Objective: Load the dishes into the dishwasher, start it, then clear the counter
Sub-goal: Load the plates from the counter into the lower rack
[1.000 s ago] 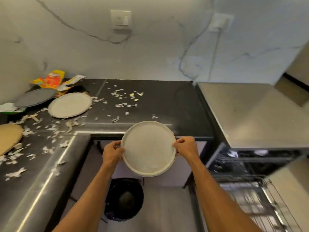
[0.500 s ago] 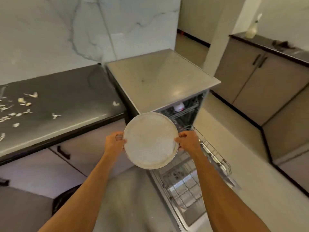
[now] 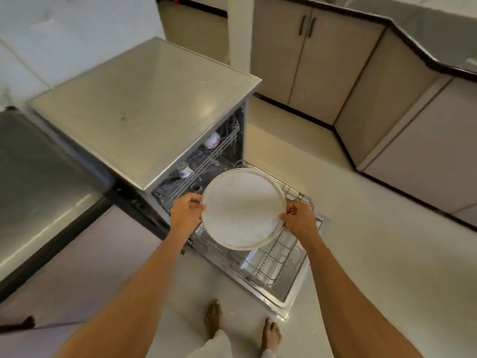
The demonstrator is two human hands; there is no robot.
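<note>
Left hand (image 3: 185,213) grips the left rim of the round plate (image 3: 242,210), fingers curled round its edge. Plate is pale grey-white, matte, faintly speckled, with a shallow raised rim, held face-up and tilted between both hands. Right hand (image 3: 299,220) pinches the right rim. Directly beneath the hands is the pulled-out lower wire rack (image 3: 278,259) of the open dishwasher (image 3: 144,109).

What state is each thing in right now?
Steel dishwasher door: open, folded down.
Lower wire rack: pulled out over the door.
White cups: in upper rack.
Round white plate: held by its rim above the lower rack.
Left hand: grips the plate's left edge.
Right hand: grips its right edge.
Beige cabinet doors: closed.
</note>
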